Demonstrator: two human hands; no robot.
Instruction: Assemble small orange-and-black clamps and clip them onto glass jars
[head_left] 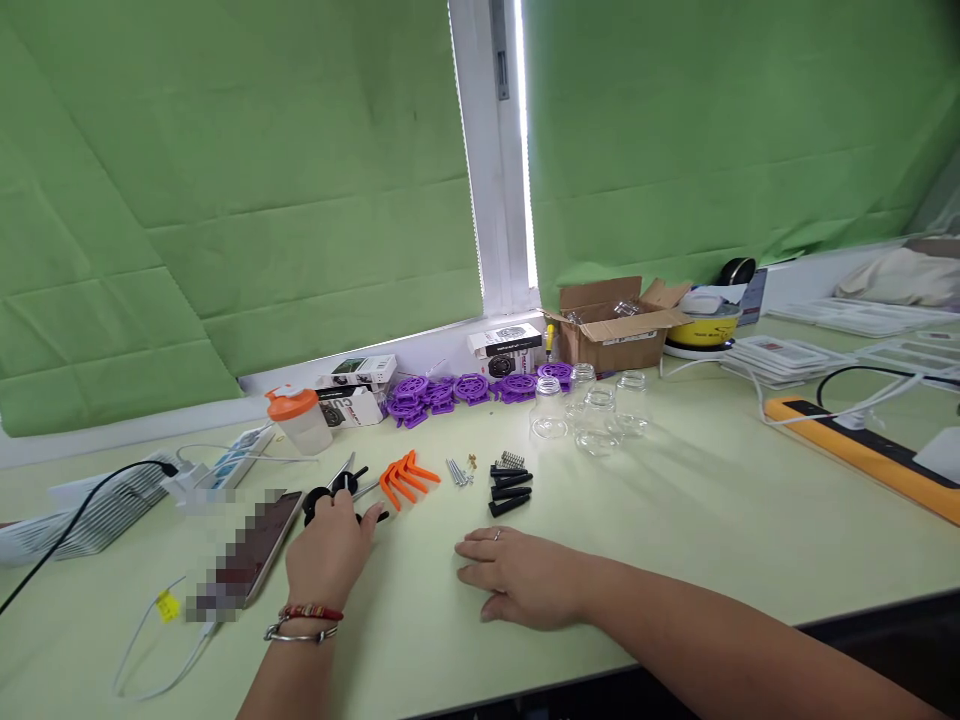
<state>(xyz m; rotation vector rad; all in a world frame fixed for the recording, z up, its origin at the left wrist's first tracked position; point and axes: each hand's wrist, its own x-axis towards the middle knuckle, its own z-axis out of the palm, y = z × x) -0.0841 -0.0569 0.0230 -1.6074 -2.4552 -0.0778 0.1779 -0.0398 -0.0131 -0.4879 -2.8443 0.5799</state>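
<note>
My left hand [330, 545] reaches over a cluster of black parts and metal-shafted tools [345, 481]. Its thumb stands out to the side, while the fingertips are hidden, so whether it grips any of them does not show. My right hand [517, 575] lies palm down on the table with its fingers stretched out, holding nothing. Between and beyond the hands are several orange angled pieces [406, 481], silver screws [456, 473], tiny brass-coloured parts [472, 462], small springs [512, 460] and several black tapered pieces [510, 492].
Purple plastic discs [472, 388] line the back, with small printed boxes [506, 352] behind. Several clear glass jars [598, 425] stand before an open cardboard box [619, 335]. A phone [262, 550], an orange-lidded bottle [300, 420] and cables are left; an orange power strip [862, 455] is right.
</note>
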